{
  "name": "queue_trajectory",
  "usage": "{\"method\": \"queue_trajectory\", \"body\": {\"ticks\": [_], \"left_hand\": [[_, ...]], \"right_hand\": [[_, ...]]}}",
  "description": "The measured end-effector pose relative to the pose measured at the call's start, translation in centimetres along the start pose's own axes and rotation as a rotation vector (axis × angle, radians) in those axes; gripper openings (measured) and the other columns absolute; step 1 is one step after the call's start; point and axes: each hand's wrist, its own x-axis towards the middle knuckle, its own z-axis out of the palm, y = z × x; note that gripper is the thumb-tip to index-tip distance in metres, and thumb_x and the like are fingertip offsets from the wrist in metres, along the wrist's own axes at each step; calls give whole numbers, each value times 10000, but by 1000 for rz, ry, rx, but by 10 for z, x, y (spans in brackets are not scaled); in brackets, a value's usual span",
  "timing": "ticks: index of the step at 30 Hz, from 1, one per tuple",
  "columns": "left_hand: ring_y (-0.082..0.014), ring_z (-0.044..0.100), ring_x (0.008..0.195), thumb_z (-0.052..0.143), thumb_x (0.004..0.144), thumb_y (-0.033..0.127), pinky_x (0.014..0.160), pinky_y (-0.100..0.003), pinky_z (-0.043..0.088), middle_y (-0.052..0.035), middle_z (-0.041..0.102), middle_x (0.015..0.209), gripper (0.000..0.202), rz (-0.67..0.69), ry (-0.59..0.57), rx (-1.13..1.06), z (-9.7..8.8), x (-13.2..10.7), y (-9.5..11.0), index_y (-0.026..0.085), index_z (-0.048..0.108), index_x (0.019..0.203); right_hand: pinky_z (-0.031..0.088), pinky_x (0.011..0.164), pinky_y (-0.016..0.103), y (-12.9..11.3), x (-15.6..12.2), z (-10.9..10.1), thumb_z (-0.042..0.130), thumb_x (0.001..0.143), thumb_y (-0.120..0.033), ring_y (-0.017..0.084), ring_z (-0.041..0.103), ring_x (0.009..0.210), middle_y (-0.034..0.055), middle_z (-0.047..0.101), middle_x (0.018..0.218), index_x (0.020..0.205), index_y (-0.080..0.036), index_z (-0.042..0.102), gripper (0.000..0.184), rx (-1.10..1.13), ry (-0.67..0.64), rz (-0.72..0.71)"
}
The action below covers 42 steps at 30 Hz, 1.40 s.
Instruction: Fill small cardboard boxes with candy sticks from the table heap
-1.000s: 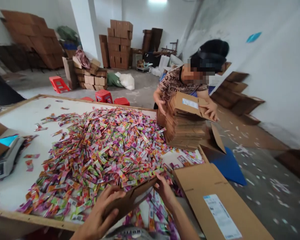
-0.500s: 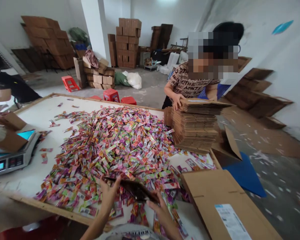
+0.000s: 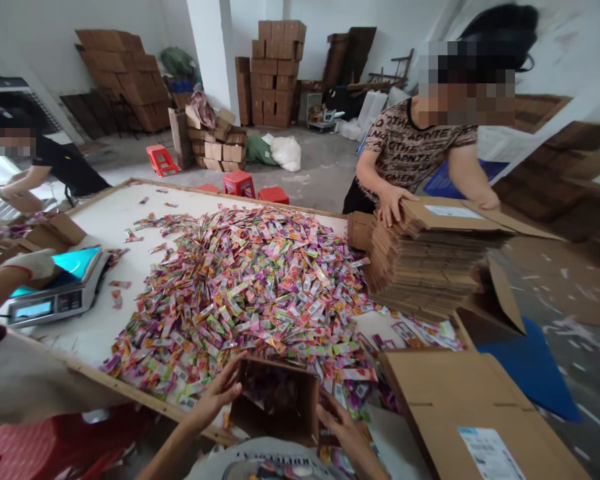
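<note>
Close to my body at the table's near edge, an opened cardboard box (image 3: 308,403) faces me with its dark inside; some blurred packets show in it or through it, I cannot tell which. My left hand (image 3: 219,393) grips its left side, thumb and fingers along the upper edge. On the opposite side, my right hand (image 3: 336,417) presses against the box's right wall, its fingers partly hidden. A wide heap of small colourful packets (image 3: 250,287) spreads over the white table (image 3: 100,327) just beyond the box.
Flattened cartons (image 3: 445,380) lie at my right. Behind them a person (image 3: 420,143) handles a tall stack of flat cartons (image 3: 425,267). At left, a gloved hand (image 3: 35,265) is at a scale (image 3: 55,300); another person (image 3: 60,160) works beyond. Red stools (image 3: 239,183) stand behind the table.
The box in my hands went from a flat, dark shape to an opened, squared form. The view swung left. A gloved hand appeared at the scale, and the carton on it is mostly gone.
</note>
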Motion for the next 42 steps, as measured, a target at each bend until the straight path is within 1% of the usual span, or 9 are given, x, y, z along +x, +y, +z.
{"method": "queue_trajectory", "body": {"ticks": [7,11,15,21,24,29,36,38,42], "left_hand": [[-366,478,1282,812,577,195,1117,-572,341,-172,519,1328,851,103,120,505,8,32,-20,167,428,1335],[-329,360,1409,626,754,149,1168,-566,281,-201,421,1461,672,198,199,607,14,18,-46,170,386,1381],[-282,373,1429,443,953,310,1160,-528,329,-121,489,1476,331,236,23,722,3,-15,-40,270,587,1248],[-358,323,1449,771,697,562,1163,-509,318,-181,385,1549,739,240,-124,645,-14,-17,-11,246,550,1328],[-304,413,1393,730,770,301,1144,-465,353,-131,475,1470,374,131,13,623,-5,-6,-23,246,639,1127],[-281,488,1294,635,689,113,1125,-479,365,-118,532,1350,613,45,320,407,21,14,-58,224,510,1278],[-318,434,1311,477,784,78,1139,-576,279,-123,504,1306,495,-8,611,530,54,35,-59,231,560,1248],[-364,303,1422,511,831,143,1175,-641,113,-135,437,1455,489,72,520,716,56,33,-51,270,581,1298],[-496,207,1452,785,675,445,1108,-770,29,-114,217,1642,784,285,-118,984,47,34,-27,410,495,1402]], "right_hand": [[255,1177,508,12,45,48,737,567,-365,351,397,1362,115,545,1354,1243,-218,571,711,-150,382,-469],[402,1086,503,15,33,38,604,741,-349,310,566,1196,116,643,1211,1033,-227,701,330,-102,297,-506],[408,1092,518,23,15,15,580,772,-351,315,575,1203,104,644,1243,892,-272,778,245,-270,255,-518],[328,1152,527,21,9,11,638,770,-491,330,452,1359,129,582,1365,1150,-264,723,451,-263,124,-440],[298,1168,496,24,13,24,588,798,-597,319,416,1385,136,566,1382,1139,-247,705,502,-129,143,-346],[397,1089,481,33,39,55,601,747,-620,310,492,1300,119,565,1343,1323,-251,506,690,-16,298,-252],[382,1060,520,28,67,67,488,800,-520,367,522,1187,185,585,1181,1139,-184,508,477,-355,557,-354],[392,1031,522,29,69,65,472,812,-538,380,529,1166,194,584,1169,1138,-174,507,490,-386,549,-367],[400,1027,495,29,68,53,499,796,-613,365,531,1174,184,580,1204,1162,-174,515,572,-377,470,-353]]}}
